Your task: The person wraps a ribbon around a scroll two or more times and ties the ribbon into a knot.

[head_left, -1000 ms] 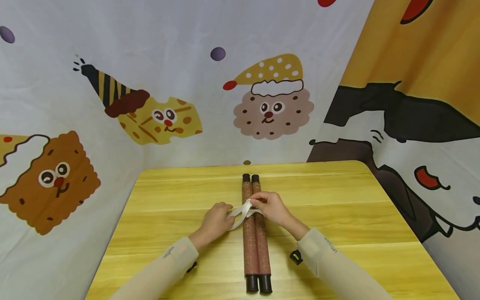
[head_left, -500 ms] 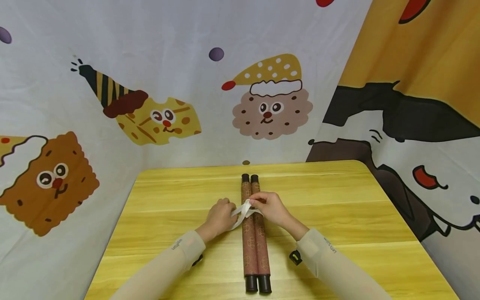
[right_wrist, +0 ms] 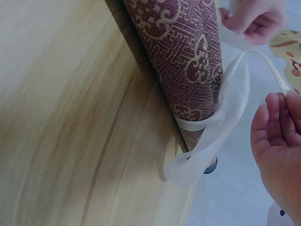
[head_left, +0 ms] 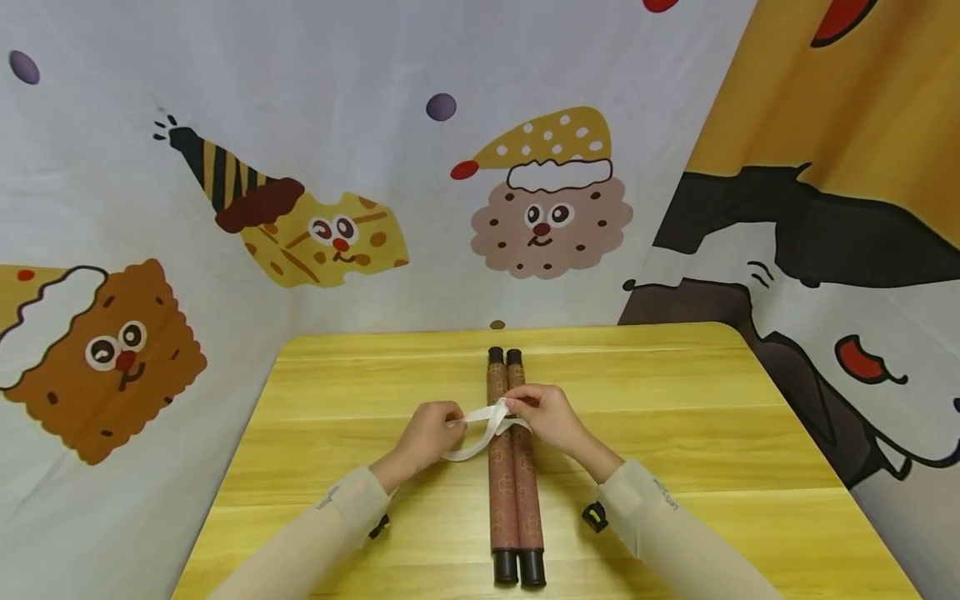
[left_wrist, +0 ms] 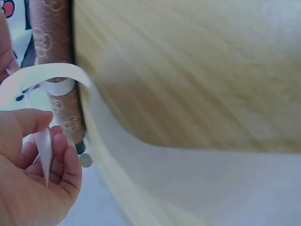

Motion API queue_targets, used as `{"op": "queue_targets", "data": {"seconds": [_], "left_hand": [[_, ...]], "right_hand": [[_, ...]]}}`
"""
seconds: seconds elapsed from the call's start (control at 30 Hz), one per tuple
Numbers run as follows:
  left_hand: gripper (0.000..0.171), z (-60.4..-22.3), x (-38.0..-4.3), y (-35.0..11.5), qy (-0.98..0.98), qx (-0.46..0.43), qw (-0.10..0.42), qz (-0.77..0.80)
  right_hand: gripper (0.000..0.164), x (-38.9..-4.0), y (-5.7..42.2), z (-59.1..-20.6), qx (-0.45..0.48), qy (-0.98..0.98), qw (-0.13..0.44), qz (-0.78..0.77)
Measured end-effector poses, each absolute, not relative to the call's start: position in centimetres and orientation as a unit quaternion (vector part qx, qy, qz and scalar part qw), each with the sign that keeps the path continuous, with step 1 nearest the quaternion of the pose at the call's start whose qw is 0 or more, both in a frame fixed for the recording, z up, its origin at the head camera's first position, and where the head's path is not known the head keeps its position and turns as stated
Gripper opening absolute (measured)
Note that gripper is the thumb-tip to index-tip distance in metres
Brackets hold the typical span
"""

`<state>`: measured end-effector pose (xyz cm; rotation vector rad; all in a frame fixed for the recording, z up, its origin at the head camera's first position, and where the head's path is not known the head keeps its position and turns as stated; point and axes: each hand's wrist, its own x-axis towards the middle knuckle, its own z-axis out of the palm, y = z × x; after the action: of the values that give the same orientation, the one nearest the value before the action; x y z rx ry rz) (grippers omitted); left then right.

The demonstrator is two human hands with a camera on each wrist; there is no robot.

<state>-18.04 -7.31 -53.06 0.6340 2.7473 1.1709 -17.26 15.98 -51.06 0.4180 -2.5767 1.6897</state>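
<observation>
A rolled scroll (head_left: 504, 492) in dark red patterned cloth with black end knobs lies lengthwise on the table, its two rolls side by side. White ribbon (head_left: 494, 423) wraps its middle, loosely crossed and looped on top. Left of the rolls, my left hand (head_left: 426, 437) pinches one length of ribbon between thumb and fingers; in the left wrist view a strip hangs down across the palm of this hand (left_wrist: 42, 165). Over the right roll, my right hand (head_left: 551, 417) pinches ribbon at the crossing. In the right wrist view, a loose ribbon loop (right_wrist: 235, 89) stands beside the patterned cloth (right_wrist: 183, 56).
The wood-grain table (head_left: 337, 375) has rounded far corners and ends close to the curtain. A white cloth backdrop (head_left: 360, 67) printed with cartoon food rises behind it. Black wrist devices, such as the one (head_left: 596, 517) at the right cuff, hang under both sleeves.
My left hand first moved slightly toward the scroll, then drew back left with its ribbon length, and a ribbon loop now shows below its fingers. My right hand has stayed nearly still.
</observation>
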Motion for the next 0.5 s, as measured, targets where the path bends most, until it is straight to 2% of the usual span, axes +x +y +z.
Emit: {"op": "queue_targets", "data": {"seconds": [0.5], "left_hand": [[0.007,-50.3,-13.0,-5.8,0.851,0.248,0.062,0.459]], "right_hand": [[0.013,-17.5,16.0,-50.6,0.135,-0.817,-0.006,0.56]]}}
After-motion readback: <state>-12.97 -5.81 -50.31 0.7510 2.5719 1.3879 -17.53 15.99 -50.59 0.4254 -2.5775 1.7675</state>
